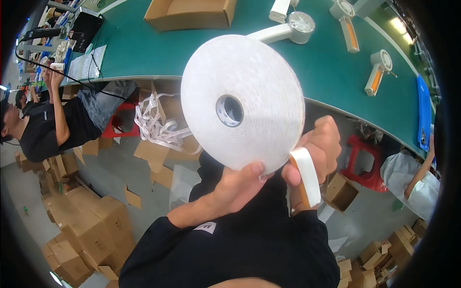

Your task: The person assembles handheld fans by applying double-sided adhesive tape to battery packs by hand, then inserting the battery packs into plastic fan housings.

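A large roll of white tape [259, 77] with a hollow cardboard core stands tilted in front of me, over the near edge of the table. My left hand [237, 189] grips its lower rim, thumb pressed on the flat face and the other fingers mostly hidden. Right beside the roll, my right hand [322, 149] is closed in a fist. In it is a narrow white piece with an orange side and a rounded upper end [307, 177]; its exact kind I cannot make out.
On the green table [144, 53] lie several white handheld fans [300, 28], some with orange in the handle, and a cardboard box [189, 14]. Tangled white strips [158, 120] sit below the table edge. Cartons [96, 216] and red stools [362, 161] stand around; a co-worker [57, 115] is at left.
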A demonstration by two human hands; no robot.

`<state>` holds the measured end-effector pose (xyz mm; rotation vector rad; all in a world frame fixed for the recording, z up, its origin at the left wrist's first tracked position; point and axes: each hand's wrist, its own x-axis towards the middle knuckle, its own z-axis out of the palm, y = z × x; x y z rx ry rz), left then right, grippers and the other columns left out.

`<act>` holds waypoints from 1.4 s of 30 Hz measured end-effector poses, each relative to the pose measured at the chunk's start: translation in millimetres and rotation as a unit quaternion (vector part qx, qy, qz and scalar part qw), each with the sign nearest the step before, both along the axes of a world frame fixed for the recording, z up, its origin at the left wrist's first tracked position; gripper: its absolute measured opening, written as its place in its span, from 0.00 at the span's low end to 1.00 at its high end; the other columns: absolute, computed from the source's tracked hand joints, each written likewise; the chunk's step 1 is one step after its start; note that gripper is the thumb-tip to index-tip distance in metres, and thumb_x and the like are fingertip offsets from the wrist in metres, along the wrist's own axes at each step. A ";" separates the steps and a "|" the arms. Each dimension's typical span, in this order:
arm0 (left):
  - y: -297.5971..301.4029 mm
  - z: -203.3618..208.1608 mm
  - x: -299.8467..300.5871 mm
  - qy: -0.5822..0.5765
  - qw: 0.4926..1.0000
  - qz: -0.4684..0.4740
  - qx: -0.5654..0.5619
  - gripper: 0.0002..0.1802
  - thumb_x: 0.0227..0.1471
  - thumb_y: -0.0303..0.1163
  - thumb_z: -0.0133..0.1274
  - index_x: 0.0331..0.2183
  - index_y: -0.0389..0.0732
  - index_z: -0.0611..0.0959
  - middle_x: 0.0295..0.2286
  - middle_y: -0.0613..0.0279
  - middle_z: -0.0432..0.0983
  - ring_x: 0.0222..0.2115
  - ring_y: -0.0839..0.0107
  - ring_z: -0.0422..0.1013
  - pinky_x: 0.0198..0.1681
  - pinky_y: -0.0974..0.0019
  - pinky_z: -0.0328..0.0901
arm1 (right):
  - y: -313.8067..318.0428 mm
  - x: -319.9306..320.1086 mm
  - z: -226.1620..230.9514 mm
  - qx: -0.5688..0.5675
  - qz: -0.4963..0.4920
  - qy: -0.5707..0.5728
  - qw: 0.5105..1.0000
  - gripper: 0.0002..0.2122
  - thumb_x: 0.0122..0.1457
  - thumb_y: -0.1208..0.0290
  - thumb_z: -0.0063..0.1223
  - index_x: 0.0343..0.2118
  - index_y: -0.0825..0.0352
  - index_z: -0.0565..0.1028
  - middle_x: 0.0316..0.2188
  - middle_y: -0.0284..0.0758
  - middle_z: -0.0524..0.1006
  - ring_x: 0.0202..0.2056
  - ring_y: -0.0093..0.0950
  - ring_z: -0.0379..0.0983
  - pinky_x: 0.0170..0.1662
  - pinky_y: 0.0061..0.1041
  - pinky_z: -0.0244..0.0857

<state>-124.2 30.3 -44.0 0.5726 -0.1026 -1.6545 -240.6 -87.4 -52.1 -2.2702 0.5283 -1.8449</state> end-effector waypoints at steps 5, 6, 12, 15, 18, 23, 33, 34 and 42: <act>22.1 10.8 -2.1 -0.016 0.999 -0.021 0.033 0.35 0.53 0.33 0.58 0.59 0.43 0.62 0.53 0.63 0.64 0.52 0.68 0.62 0.49 0.63 0.61 | -23.5 -18.9 -6.6 0.087 -0.306 -0.105 0.942 0.27 0.61 0.46 0.50 0.17 0.64 0.58 0.14 0.27 0.55 0.15 0.25 0.51 0.20 0.27 0.47; 32.1 4.1 2.5 -0.010 0.999 -0.030 0.027 0.35 0.53 0.33 0.58 0.59 0.43 0.62 0.53 0.63 0.64 0.52 0.68 0.62 0.49 0.63 0.61 | -54.7 -25.9 11.3 0.059 -0.401 -0.256 0.878 0.29 0.62 0.44 0.46 0.17 0.64 0.56 0.13 0.26 0.54 0.16 0.25 0.50 0.21 0.27 0.47; 35.7 -21.0 65.1 -0.104 0.976 0.181 0.065 0.29 0.57 0.45 0.54 0.55 0.41 0.68 0.36 0.59 0.70 0.36 0.68 0.65 0.42 0.60 0.64 | -42.2 -25.3 38.9 0.306 0.450 -0.432 0.719 0.38 0.50 0.21 0.29 0.13 0.61 0.55 0.11 0.24 0.49 0.15 0.21 0.41 0.21 0.24 0.38; 9.6 -15.6 97.6 -0.119 0.966 0.230 -0.011 0.25 0.60 0.44 0.50 0.52 0.39 0.70 0.31 0.63 0.69 0.30 0.71 0.57 0.35 0.67 0.58 | -43.6 -27.2 38.0 0.354 0.530 -0.393 0.663 0.38 0.49 0.21 0.28 0.15 0.61 0.55 0.12 0.25 0.52 0.16 0.20 0.42 0.21 0.24 0.39; -20.7 -36.8 142.1 -0.144 0.951 0.274 0.012 0.19 0.62 0.42 0.49 0.47 0.38 0.74 0.31 0.63 0.71 0.28 0.72 0.57 0.31 0.67 0.55 | -39.9 -28.1 35.0 0.419 0.495 -0.386 0.657 0.38 0.48 0.20 0.26 0.18 0.61 0.56 0.14 0.25 0.52 0.17 0.20 0.44 0.20 0.24 0.41; -60.1 -68.1 180.3 -0.270 0.920 0.228 0.169 0.29 0.55 0.54 0.55 0.49 0.43 0.74 0.40 0.64 0.73 0.39 0.72 0.68 0.40 0.64 0.64 | -23.8 -40.9 20.3 0.467 0.318 -0.328 0.757 0.29 0.57 0.31 0.38 0.30 0.60 0.57 0.25 0.31 0.59 0.26 0.22 0.55 0.30 0.23 0.53; -3.7 -114.6 184.0 -0.583 0.797 -0.012 0.154 0.31 0.57 0.62 0.44 0.34 0.39 0.76 0.25 0.65 0.71 0.27 0.73 0.68 0.32 0.66 0.64 | 39.7 -99.7 -68.2 0.649 0.042 -0.164 0.742 0.14 0.57 0.64 0.62 0.33 0.63 0.66 0.28 0.27 0.68 0.30 0.17 0.65 0.36 0.20 0.62; -3.4 -100.9 162.1 -0.649 0.747 -0.032 0.143 0.23 0.57 0.49 0.53 0.31 0.34 0.79 0.26 0.61 0.75 0.27 0.73 0.68 0.33 0.67 0.63 | 47.4 -101.4 -69.8 0.682 0.006 -0.135 0.719 0.13 0.57 0.66 0.62 0.33 0.64 0.67 0.27 0.26 0.68 0.30 0.17 0.65 0.37 0.20 0.63; -138.3 -12.2 88.4 -0.865 0.403 0.139 -0.266 0.15 0.45 0.31 0.65 0.30 0.36 0.76 0.26 0.55 0.72 0.28 0.57 0.69 0.32 0.60 0.65 | 69.9 -157.7 -145.7 0.733 -0.138 -0.066 0.663 0.16 0.59 0.68 0.60 0.39 0.69 0.64 0.28 0.30 0.70 0.29 0.19 0.69 0.29 0.19 0.69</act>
